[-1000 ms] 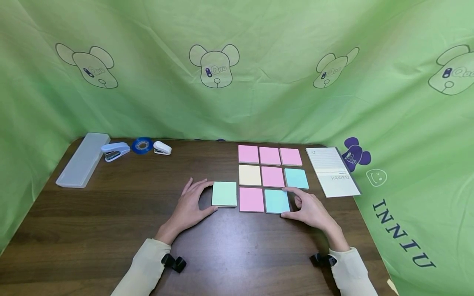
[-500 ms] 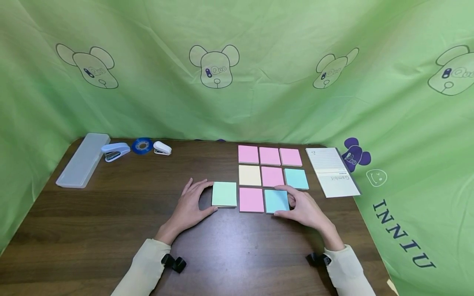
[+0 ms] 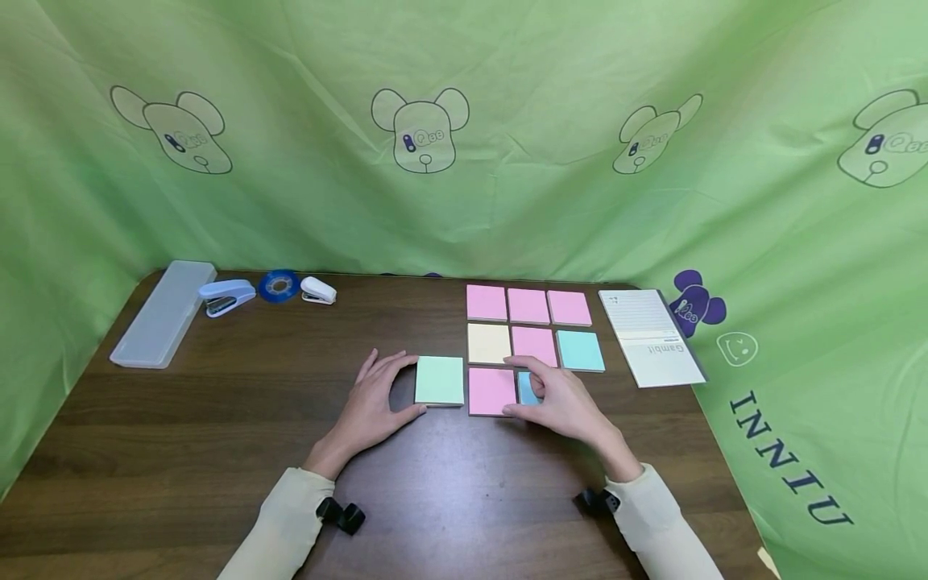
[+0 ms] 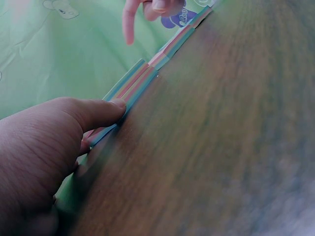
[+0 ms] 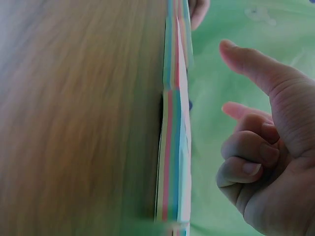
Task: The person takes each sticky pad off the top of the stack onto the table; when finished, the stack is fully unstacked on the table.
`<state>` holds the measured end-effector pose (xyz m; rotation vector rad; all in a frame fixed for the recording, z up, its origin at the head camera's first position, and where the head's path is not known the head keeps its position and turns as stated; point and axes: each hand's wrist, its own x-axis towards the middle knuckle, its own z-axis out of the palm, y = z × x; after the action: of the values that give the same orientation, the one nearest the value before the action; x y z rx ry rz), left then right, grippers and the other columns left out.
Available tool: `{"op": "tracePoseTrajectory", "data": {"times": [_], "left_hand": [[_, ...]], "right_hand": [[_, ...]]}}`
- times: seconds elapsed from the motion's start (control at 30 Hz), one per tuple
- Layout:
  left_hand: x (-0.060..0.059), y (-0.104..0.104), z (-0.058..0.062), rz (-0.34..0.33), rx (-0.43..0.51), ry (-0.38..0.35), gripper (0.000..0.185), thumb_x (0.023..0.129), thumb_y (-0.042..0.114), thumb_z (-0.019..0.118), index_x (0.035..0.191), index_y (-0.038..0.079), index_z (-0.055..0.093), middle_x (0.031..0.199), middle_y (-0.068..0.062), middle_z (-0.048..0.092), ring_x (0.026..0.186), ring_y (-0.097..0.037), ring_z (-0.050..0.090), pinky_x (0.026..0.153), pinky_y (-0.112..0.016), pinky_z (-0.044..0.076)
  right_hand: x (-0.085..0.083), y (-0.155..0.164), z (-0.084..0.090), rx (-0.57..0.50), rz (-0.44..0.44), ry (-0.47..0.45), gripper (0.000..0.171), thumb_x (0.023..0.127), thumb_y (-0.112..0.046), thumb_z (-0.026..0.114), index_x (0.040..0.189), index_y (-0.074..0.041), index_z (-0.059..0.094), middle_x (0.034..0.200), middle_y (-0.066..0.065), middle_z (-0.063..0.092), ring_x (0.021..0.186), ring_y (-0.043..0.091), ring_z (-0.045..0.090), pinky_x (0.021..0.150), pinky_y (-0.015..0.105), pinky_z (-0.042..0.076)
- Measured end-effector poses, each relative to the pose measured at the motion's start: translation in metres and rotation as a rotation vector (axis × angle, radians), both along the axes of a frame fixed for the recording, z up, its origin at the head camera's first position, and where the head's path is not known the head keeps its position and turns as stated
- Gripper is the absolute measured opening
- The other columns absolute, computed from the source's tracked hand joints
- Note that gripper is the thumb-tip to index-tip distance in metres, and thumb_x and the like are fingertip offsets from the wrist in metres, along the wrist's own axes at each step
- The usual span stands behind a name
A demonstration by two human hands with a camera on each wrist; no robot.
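My left hand (image 3: 416,385) holds a pale green sticky-note pad (image 3: 441,380) by its left edge, index finger at the far corner and thumb at the near corner. In the left wrist view the thumb (image 4: 114,106) presses the pad's side (image 4: 135,78). My right hand (image 3: 510,387) hovers over a blue pad (image 3: 527,392) and hides most of it. Its index finger points left, to above the pink pad (image 3: 489,391). The right wrist view shows that hand (image 5: 266,147) with the other fingers loosely curled and nothing in it, beside the pads' edges (image 5: 173,147).
More pads form a grid: three pink (image 3: 528,305) at the back, then yellow (image 3: 489,343), pink (image 3: 535,345) and blue (image 3: 580,350). A lined notepad (image 3: 652,334) lies right. A clear pencil case (image 3: 163,312), blue stapler (image 3: 225,296), tape roll (image 3: 279,284) and white stapler (image 3: 317,289) sit back left.
My right hand has slid left from the blue pad's right side to above it, covering most of it. The left hand and the green pad have stayed still.
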<state>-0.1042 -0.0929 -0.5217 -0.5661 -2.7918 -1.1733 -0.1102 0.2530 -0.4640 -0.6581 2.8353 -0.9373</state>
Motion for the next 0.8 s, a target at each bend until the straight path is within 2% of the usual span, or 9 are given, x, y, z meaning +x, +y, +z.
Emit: {"op": "tracePoseTrajectory", "data": {"times": [0.37, 0.8], "left_hand": [[0.000, 0.000, 0.000, -0.012, 0.042, 0.001, 0.095, 0.085, 0.024, 0.099, 0.162, 0.000, 0.048, 0.151, -0.016, 0.067, 0.150, -0.037, 0.054, 0.139, -0.059, 0.012], [0.000, -0.001, -0.002, -0.020, 0.048, 0.008, 0.107, 0.086, 0.022, 0.098, 0.169, -0.001, 0.035, 0.152, -0.016, 0.067, 0.151, -0.041, 0.053, 0.139, -0.061, 0.012]], "right_hand": [[-0.006, -0.036, -0.004, 0.051, 0.028, 0.038, 0.079, 0.085, -0.041, 0.097, 0.152, -0.015, 0.066, 0.069, -0.015, 0.037, 0.062, 0.000, 0.026, 0.056, 0.022, 0.027], [-0.014, -0.067, -0.008, 0.107, 0.069, 0.009, 0.093, 0.083, -0.049, 0.098, 0.160, -0.012, 0.059, 0.065, -0.012, 0.046, 0.057, 0.001, 0.031, 0.052, 0.022, 0.028]]}}
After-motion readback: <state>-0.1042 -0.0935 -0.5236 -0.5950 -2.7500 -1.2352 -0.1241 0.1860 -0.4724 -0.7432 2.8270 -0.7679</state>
